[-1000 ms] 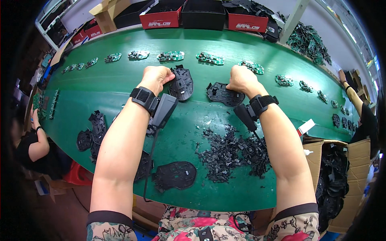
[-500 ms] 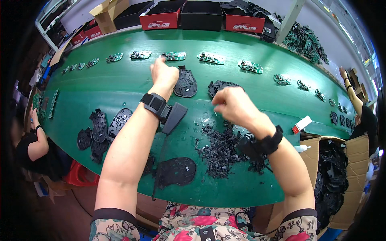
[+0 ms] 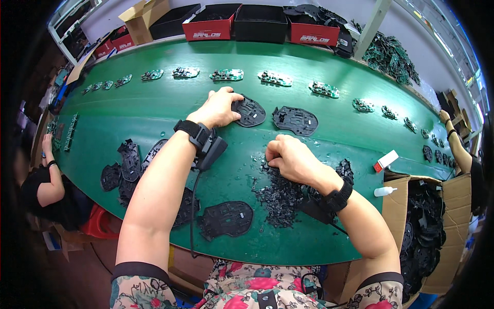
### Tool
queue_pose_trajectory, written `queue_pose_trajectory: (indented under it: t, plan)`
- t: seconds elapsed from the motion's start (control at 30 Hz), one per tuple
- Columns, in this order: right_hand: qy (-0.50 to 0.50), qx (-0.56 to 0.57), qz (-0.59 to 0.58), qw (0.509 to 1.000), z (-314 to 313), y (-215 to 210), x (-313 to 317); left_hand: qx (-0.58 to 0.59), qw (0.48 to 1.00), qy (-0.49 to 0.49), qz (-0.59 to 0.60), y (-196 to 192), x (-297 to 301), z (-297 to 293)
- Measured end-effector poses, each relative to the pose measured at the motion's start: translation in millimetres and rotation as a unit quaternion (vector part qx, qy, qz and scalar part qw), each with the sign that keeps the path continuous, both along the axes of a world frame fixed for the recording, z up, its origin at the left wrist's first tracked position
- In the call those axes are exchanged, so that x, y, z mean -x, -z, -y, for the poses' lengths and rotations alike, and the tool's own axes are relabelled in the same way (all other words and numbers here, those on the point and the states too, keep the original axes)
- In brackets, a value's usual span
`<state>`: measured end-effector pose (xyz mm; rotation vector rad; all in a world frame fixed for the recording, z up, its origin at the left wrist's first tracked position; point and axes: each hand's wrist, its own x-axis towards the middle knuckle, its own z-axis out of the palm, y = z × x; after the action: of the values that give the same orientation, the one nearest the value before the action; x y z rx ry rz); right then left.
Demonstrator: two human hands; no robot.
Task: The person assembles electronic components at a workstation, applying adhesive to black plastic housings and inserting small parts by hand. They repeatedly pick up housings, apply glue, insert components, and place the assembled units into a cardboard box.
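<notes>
My left hand (image 3: 218, 108) reaches across the green table, its thumb and fingers closed on the left edge of a black mouse shell (image 3: 251, 112). A second black mouse shell (image 3: 295, 121) lies just to the right, with neither hand on it. Closer to me, my right hand (image 3: 294, 158) is pinched at the top of a heap of small black plastic parts (image 3: 280, 198). A tiny dark piece shows at those fingertips, too small to make out fully. Beyond the shells runs a row of green circuit boards (image 3: 226, 75).
More black shells (image 3: 226, 219) lie near the front edge and at the left (image 3: 129, 160). A small red-and-white box (image 3: 386, 160) and a white bottle (image 3: 385, 191) sit at right, beside a carton (image 3: 447, 232) of black parts. Red boxes (image 3: 208, 30) line the back. Other people work at both sides.
My left hand has come away from near the circuit boards onto the shell's edge. My right hand has dropped from beside the second shell to the heap of small parts.
</notes>
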<state>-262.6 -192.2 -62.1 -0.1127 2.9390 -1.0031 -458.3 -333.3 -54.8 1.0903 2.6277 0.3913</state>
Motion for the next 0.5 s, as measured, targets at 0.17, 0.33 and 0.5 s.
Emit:
queue_pose_trajectory:
  t: [0.17, 0.33, 0.5]
  plan:
    - [-0.026, -0.008, -0.083, 0.996, 2, 3, -3, -0.029, 0.999, -0.020, -0.009, 5, -19, 5]
    - [0.013, 0.109, -0.092, 0.990, 0, -15, -1, -0.068, 0.997, -0.015, -0.018, 2, -29, 6]
    - [0.130, 0.152, -0.063, 0.978, -13, -28, 19, -0.146, 0.987, 0.006, -0.064, -16, -36, 9]
